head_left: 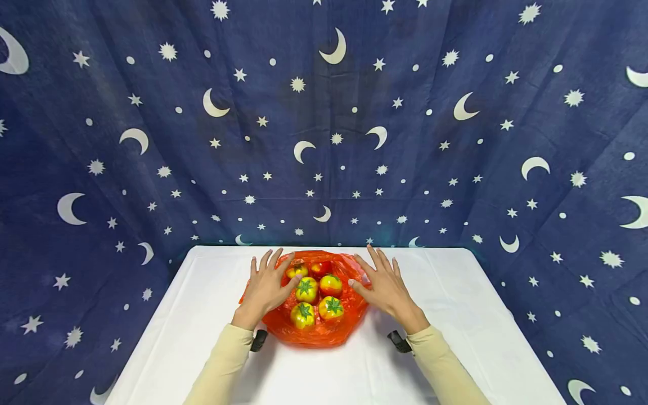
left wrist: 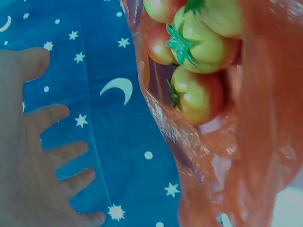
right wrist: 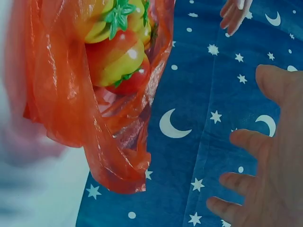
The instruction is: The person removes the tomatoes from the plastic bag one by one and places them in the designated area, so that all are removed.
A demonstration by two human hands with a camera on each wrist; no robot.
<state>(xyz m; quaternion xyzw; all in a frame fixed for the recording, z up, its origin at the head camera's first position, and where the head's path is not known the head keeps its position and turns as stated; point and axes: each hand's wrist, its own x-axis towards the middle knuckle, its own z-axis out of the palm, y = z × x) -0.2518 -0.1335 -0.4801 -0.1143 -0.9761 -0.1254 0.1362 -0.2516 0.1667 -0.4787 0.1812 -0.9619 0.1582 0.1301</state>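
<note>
An opened red plastic bag [head_left: 314, 334] lies on the table with several yellow-and-red tomatoes [head_left: 331, 308] inside, their green leafy tops showing. My left hand [head_left: 265, 289] hovers at the bag's left side, its fingers spread and pointing away from me. On the other side my right hand [head_left: 388, 288] is held the same way, fingers apart. In the left wrist view the tomatoes [left wrist: 199, 94] sit within the bag's folds, and the left hand [left wrist: 28, 142] holds nothing. The right wrist view shows the bag [right wrist: 61, 85] beside the right hand [right wrist: 270, 151], which grips nothing either.
A white-covered table [head_left: 455, 337] carries the bag. Behind it and along both sides hangs a dark blue curtain [head_left: 324, 169] printed with moons and stars. A black strap piece [head_left: 400, 341] shows under the right wrist, another [head_left: 259, 341] near the left.
</note>
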